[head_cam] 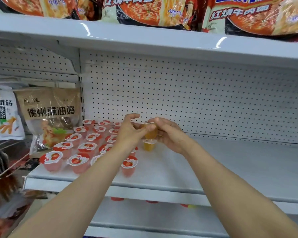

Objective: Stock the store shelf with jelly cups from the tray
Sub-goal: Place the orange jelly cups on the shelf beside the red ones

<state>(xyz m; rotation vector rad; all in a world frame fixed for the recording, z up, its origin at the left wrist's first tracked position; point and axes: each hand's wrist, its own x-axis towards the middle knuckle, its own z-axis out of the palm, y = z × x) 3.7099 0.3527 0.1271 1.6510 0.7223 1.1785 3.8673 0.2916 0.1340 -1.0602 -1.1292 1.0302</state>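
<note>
Above the white metal shelf [213, 169], just right of the rows of pink strawberry jelly cups with red-and-white foil lids [87, 148], both hands meet around one small clear plastic cup of orange jelly [150, 132]. The right hand [169, 134] curls round its far side; the left hand [130, 130] pinches at its near rim, index finger raised clear. A second orange jelly cup [149, 145] stands directly beneath, on the shelf.

Handling, by judgement: light, thin-walled and slightly yielding, smooth enough to slip, with a foil lid liable to puncture. Best taken by the stiffer rim or low on the tapered wall, without squeezing.

Not verifiable: the tray (out of view), whether the held cup touches the lower one, and the blurred items under the shelf edge.
</note>
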